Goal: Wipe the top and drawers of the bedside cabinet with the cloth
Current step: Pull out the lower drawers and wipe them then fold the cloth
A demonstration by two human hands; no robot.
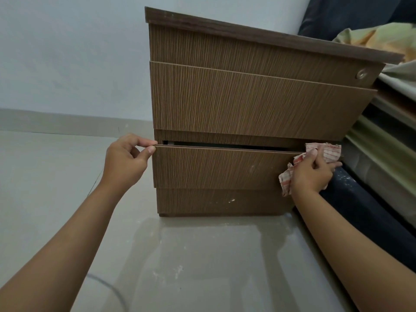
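A brown wood-grain bedside cabinet (pixel 247 97) stands on the floor against the wall, seen from low down. Its lower drawer (pixel 220 167) is pulled out a little, with a dark gap above its front. My left hand (pixel 126 161) pinches the top left corner of that drawer front between thumb and fingers. My right hand (pixel 313 170) grips a red-and-white checked cloth (pixel 326 152) against the drawer's top right corner. The upper drawer (pixel 258 100) sits flush. Only the front edge of the cabinet top (pixel 270 34) shows.
A bed with a dark frame (pixel 364 212), striped mattress layers (pixel 382 140) and crumpled bedding (pixel 382 39) presses against the cabinet's right side. Glossy beige floor tiles (pixel 202 266) stretch in front and to the left. A thin cable (pixel 112 289) curves across the floor at lower left. A round lock (pixel 361 74) sits on the top panel.
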